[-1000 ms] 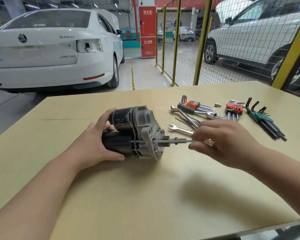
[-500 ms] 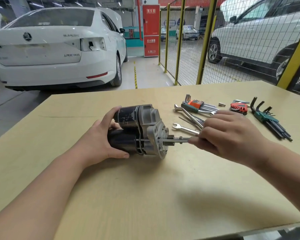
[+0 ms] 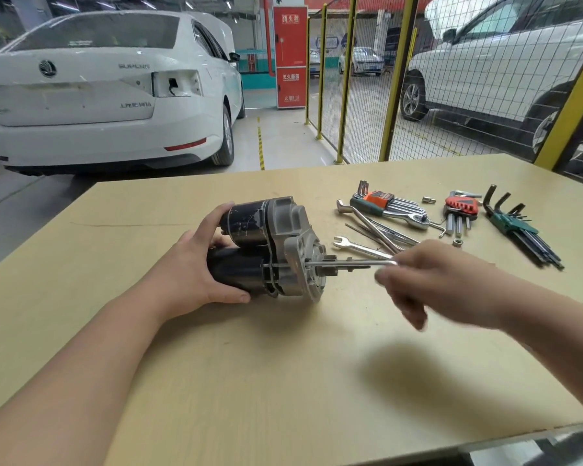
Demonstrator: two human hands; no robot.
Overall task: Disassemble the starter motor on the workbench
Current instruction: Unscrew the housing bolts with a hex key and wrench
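Left hand [image 3: 196,274] curls round starter motor [image 3: 266,250] body, lying on counter [image 3: 283,381]. Right hand [image 3: 435,280] blurred at hex key [image 3: 350,263] outer end; cannot tell its grip.

Reaches in from the lower left with a bare forearm and clasps the back end of the starter motor [image 3: 266,250] in the left hand [image 3: 196,267], thumb along the near side, fingers [image 3: 221,213] curled over the top. Comes in from the right with the other arm, wrist up off the counter [image 3: 283,381]. Hangs the right hand [image 3: 431,280] palm down, fingers drooping, blurred, touching the bent end of a slim metal key [image 3: 350,263]; grip there too smeared to call.
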